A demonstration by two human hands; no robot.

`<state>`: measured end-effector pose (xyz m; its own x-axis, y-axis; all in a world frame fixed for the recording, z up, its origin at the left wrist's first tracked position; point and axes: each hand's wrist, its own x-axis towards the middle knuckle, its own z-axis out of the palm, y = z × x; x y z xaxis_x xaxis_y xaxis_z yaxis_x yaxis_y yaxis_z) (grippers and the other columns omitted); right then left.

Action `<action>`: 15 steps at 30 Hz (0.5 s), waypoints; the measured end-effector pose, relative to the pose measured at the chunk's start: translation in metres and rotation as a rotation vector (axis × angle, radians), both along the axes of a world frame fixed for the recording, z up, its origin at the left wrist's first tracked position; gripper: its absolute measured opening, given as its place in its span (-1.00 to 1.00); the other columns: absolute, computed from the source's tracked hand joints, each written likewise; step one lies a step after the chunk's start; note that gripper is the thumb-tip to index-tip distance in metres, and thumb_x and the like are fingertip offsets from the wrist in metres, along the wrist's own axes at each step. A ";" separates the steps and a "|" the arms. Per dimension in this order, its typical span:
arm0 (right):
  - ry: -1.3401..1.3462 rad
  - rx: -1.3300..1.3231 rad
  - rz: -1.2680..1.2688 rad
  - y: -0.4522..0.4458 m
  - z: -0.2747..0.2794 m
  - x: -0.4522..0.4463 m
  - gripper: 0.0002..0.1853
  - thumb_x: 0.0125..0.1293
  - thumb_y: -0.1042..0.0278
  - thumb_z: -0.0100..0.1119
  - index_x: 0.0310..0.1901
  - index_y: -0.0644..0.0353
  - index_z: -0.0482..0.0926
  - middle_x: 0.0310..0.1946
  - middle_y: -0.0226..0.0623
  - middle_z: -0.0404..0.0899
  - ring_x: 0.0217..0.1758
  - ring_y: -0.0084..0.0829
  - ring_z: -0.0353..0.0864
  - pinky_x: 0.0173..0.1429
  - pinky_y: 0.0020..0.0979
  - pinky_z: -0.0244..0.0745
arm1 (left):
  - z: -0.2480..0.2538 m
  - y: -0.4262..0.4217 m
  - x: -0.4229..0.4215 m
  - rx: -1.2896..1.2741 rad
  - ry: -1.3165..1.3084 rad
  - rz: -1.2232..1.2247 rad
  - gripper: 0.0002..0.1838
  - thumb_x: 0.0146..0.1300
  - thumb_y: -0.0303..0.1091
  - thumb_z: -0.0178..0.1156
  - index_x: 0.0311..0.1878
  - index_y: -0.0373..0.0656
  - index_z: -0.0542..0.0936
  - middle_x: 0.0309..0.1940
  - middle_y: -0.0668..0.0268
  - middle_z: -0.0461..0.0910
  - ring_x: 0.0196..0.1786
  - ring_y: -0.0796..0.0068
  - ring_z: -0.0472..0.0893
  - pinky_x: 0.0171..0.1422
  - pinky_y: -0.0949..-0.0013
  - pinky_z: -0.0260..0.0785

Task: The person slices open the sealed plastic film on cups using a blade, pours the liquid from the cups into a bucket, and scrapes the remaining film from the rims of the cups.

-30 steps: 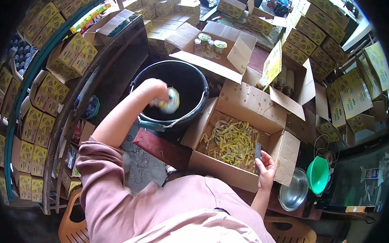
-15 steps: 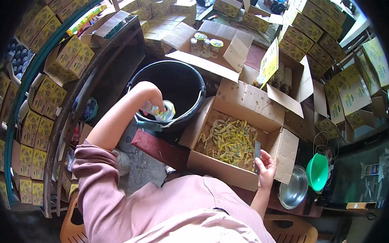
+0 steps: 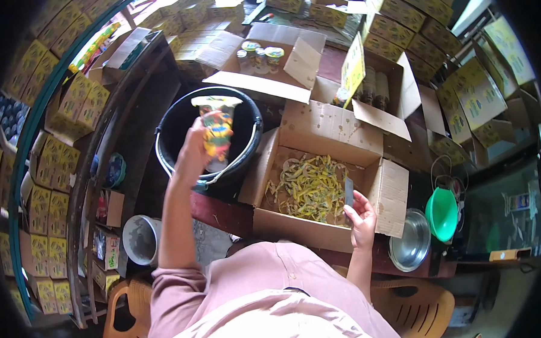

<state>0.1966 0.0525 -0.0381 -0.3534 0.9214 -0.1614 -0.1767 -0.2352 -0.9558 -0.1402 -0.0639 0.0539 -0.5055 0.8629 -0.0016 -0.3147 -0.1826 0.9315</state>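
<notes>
My left hand [image 3: 192, 149] is wrapped round a colourful labelled plastic cup [image 3: 217, 132] with a wide pale lid, held up over the black bucket [image 3: 253, 100]. Between the fingers and thumb of my right hand [image 3: 362, 216] is a flat grey blade-like piece [image 3: 349, 193], at the right side of an open cardboard box [image 3: 303, 232]. Inside this box lies a heap of yellow-green strips [image 3: 310, 188]. Behind it, another open carton [image 3: 308, 61] holds several lidded cups [image 3: 260, 59].
A metal bowl [image 3: 409, 241] and a green basin [image 3: 441, 214] stand at the right. A white bucket [image 3: 142, 240] is at lower left. Stacked printed cartons [image 3: 46, 209] line the left shelf; more boxes [image 3: 473, 121] stand right. Orange chairs [image 3: 418, 310] flank me.
My left hand has lifted the cup from inside the black bucket, and the cup now shows upright. My right hand keeps its grip on the grey piece. The view has shifted.
</notes>
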 end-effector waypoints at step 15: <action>-0.475 1.546 -0.102 0.027 0.126 -0.021 -0.80 -0.15 0.68 0.21 -0.42 0.20 0.60 -0.42 -0.33 0.57 -0.32 -0.32 0.55 -0.21 -0.42 0.50 | -0.014 0.047 0.125 0.075 0.927 -0.146 -0.35 -0.19 -0.45 0.34 0.04 -0.27 0.29 -0.16 0.07 0.47 -0.17 0.29 0.52 -0.02 0.34 0.36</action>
<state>0.1753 0.0791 0.0874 -0.4751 0.3140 0.8220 0.2345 0.9456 -0.2256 -0.0153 -0.0168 0.0402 -0.1638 0.8994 0.4053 0.5217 -0.2697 0.8094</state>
